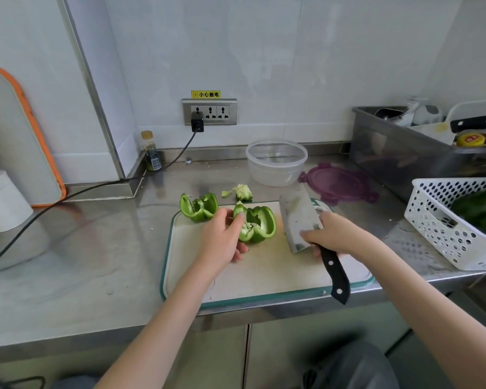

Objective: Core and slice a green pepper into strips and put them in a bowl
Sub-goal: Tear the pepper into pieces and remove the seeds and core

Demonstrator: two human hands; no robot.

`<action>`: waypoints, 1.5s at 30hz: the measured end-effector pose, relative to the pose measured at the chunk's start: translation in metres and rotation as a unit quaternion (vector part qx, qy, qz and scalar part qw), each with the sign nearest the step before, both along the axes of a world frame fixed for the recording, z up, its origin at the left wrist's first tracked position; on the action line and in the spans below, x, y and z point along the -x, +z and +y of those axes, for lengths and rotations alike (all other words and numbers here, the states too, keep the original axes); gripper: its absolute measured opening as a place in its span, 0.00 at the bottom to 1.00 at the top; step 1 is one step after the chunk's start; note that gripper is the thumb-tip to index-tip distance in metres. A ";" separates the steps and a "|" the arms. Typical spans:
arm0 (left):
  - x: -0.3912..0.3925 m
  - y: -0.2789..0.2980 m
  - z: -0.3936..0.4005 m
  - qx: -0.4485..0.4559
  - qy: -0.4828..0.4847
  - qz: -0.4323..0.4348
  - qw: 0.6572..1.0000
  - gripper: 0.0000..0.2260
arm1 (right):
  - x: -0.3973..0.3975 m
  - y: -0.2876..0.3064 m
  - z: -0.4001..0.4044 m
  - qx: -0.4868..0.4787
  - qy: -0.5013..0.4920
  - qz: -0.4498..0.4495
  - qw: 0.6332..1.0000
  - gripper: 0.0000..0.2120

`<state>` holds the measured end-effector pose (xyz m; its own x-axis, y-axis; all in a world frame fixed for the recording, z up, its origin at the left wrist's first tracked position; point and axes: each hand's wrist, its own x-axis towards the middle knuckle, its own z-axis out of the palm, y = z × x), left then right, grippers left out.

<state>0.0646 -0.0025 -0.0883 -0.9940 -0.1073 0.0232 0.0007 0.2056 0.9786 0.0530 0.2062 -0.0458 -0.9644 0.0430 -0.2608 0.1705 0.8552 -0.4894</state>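
Note:
A green pepper half (260, 224) lies cut side up on the white cutting board (264, 273). My left hand (222, 237) holds it, the thumb pressing into its seedy core. A second pepper half (198, 206) sits at the board's far left corner. A removed core (240, 192) lies on the counter behind the board. My right hand (337, 234) grips a cleaver (300, 220) where blade meets black handle, blade flat-side up to the right of the pepper. A clear plastic bowl (275, 162) stands empty behind the board.
A purple lid (338, 182) lies right of the bowl. A white perforated basket (458, 223) with green peppers stands at the right, a steel tub (404, 147) of utensils behind it. A black cable (68, 196) crosses the steel counter at left, near a spice bottle (151, 151).

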 end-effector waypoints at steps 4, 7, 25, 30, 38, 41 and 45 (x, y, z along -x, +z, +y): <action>-0.001 -0.008 0.000 0.206 0.068 0.112 0.970 0.11 | -0.014 0.014 -0.010 0.120 -0.026 0.068 0.990 0.04; 0.001 -0.010 0.000 0.281 0.087 0.143 0.945 0.13 | -0.025 0.032 -0.019 0.134 -0.006 0.138 0.981 0.03; 0.004 -0.014 0.003 0.292 0.051 0.137 0.945 0.16 | -0.044 0.038 -0.068 0.002 0.091 0.107 0.990 0.13; 0.003 -0.014 0.003 0.301 0.043 0.141 0.942 0.15 | -0.045 0.036 -0.073 0.003 0.078 0.104 0.992 0.09; 0.003 -0.013 0.001 0.369 0.043 0.108 0.922 0.14 | -0.042 0.007 -0.088 -0.013 0.069 0.097 0.993 0.04; 0.004 -0.012 0.000 0.350 0.032 0.100 0.931 0.14 | -0.034 0.009 -0.094 -0.043 0.066 0.084 0.993 0.04; -0.004 -0.012 0.000 0.303 0.023 0.118 0.945 0.15 | -0.024 0.015 -0.105 -0.073 0.093 0.072 0.990 0.08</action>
<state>0.0687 -0.0025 -0.0998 -0.9478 -0.0458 0.3157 0.1826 0.7336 0.6546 0.0766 0.1009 -0.0310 -0.9860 -0.1113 -0.1245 -0.0587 0.9288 -0.3659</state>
